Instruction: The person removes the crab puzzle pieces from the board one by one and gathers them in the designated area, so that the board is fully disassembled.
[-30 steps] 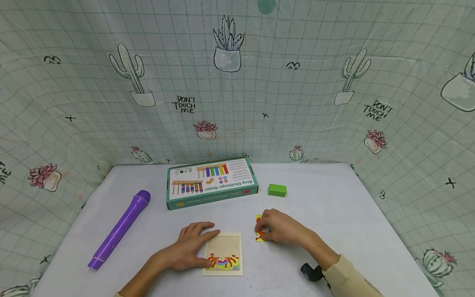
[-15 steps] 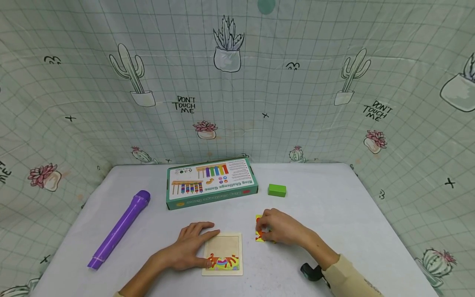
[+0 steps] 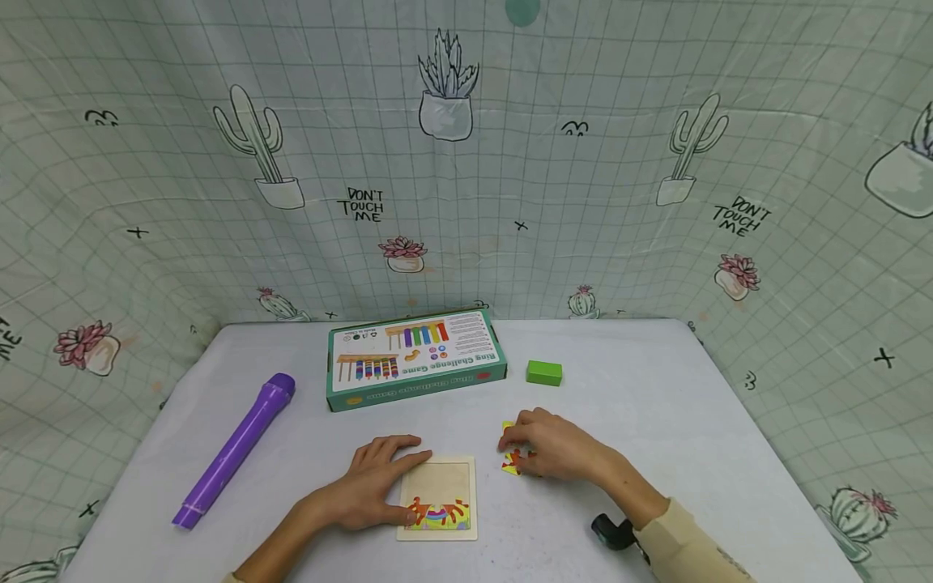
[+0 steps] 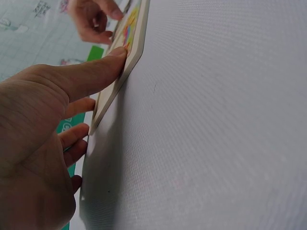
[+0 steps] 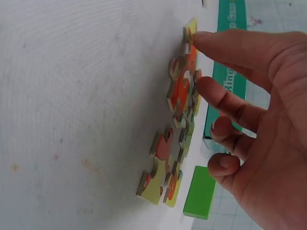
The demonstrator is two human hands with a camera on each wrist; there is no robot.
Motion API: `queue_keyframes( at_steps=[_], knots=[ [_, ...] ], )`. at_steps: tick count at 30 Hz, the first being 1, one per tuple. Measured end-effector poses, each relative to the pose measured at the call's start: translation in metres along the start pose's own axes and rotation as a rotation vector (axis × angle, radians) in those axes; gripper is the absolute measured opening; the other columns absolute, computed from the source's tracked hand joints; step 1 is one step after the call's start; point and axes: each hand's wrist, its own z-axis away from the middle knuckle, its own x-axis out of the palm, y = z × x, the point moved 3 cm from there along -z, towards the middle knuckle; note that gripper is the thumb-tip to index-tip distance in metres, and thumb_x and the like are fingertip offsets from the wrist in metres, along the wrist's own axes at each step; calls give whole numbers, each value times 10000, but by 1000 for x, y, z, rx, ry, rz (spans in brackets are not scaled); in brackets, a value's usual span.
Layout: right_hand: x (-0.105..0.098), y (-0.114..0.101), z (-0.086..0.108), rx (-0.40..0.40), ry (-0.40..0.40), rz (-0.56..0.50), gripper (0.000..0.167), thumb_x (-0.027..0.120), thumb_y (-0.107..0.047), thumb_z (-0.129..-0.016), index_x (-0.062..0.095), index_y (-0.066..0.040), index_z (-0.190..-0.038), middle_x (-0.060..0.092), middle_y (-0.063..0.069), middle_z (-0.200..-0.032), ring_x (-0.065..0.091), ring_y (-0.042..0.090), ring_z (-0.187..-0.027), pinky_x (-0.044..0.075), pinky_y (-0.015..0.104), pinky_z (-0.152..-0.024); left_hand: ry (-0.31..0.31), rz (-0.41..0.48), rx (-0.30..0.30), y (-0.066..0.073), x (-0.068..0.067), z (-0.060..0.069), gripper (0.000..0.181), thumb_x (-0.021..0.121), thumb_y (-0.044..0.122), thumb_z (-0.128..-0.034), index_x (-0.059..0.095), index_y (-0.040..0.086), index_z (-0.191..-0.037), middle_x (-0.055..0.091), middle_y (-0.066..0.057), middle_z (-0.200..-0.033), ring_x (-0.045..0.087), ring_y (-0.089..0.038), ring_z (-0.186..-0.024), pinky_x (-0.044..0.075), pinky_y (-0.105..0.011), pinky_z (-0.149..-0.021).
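My left hand (image 3: 368, 490) rests spread on the left side of a square wooden puzzle tray (image 3: 437, 478), its thumb on the lower left corner. Along the tray's near side lies a strip of jigsaw pieces (image 3: 446, 518), red, yellow and purple; bare wood shows above them. To the right of the tray, my right hand (image 3: 561, 448) is over loose jigsaw pieces (image 3: 510, 464), partly hiding them. In the right wrist view the thumb touches a yellow and orange piece (image 5: 192, 55), and the index fingertip, apart from the thumb, is at another piece. Several more pieces (image 5: 163, 148) lie flat below.
Behind the hands lies a Ring Challenge Game box (image 3: 415, 360), with a green block (image 3: 544, 373) to its right. A purple tube (image 3: 235, 453) lies at the left of the white table (image 3: 656, 389). A black object (image 3: 612, 533) is beside the right wrist.
The right index finger has shifted slightly left over the loose pieces, and more of the nearer red and yellow piece shows under the hand. The left hand and tray have stayed put.
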Motion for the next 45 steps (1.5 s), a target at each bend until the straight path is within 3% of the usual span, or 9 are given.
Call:
queue_keyframes(
  at_steps=[4,14,36,45],
  knots=[
    [-1,0,1,-2,-13,19,197,820,-239,-820,747,-268,-1000,588,-100,-977,476,91,-899,446,292,-766,0,0,2,0,0,0,833,790,495,-819,463,162,-1508,322,-104,-1555,267,-353,-1408,204,-649,-1066],
    [3,1,-3,50,49,71,247,832,-431,-806,691,-250,-898,546,-121,-886,464,88,-841,439,275,-722,1,-1,6,0,0,1,833,783,502,-822,461,159,-1510,320,-105,-1557,265,-356,-1410,206,-651,-1062],
    [2,-4,-2,106,89,121,281,838,-461,-781,674,-243,-846,527,-127,-841,476,111,-808,418,278,-650,0,-11,3,1,-1,0,826,789,489,-822,467,155,-1505,324,-110,-1553,267,-359,-1408,210,-652,-1062],
    [2,-11,-5,51,87,54,210,806,-415,-835,678,-255,-879,539,-118,-829,465,83,-801,416,255,-661,-5,-11,-5,1,-1,-1,829,790,492,-819,466,159,-1506,321,-104,-1553,264,-356,-1409,207,-654,-1065]
  ],
)
